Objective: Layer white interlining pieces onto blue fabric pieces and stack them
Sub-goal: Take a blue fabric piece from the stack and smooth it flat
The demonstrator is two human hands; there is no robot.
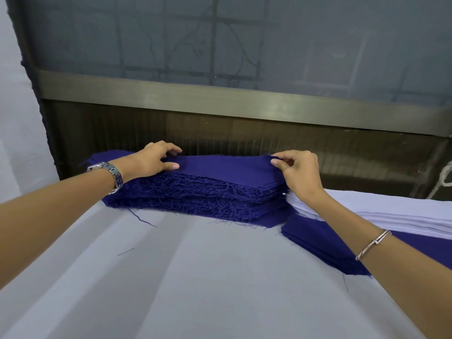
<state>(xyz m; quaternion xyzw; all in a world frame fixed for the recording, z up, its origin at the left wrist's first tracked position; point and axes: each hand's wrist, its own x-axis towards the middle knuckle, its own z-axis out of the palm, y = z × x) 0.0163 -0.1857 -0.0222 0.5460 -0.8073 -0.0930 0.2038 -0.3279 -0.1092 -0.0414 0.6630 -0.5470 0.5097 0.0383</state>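
Observation:
A tall stack of blue fabric pieces with frayed edges sits at the far side of the table. My left hand pinches the left end of the top blue piece. Its right end is pinched between thumb and fingers of my right hand, and that corner is slightly raised. A pile of white interlining pieces lies to the right, partly behind my right forearm. Under it lies a lower layer of blue pieces.
The table is covered with a light grey cloth. A dark panel with a metal rail and a mesh screen rises right behind the stacks. A white cord hangs at the far right.

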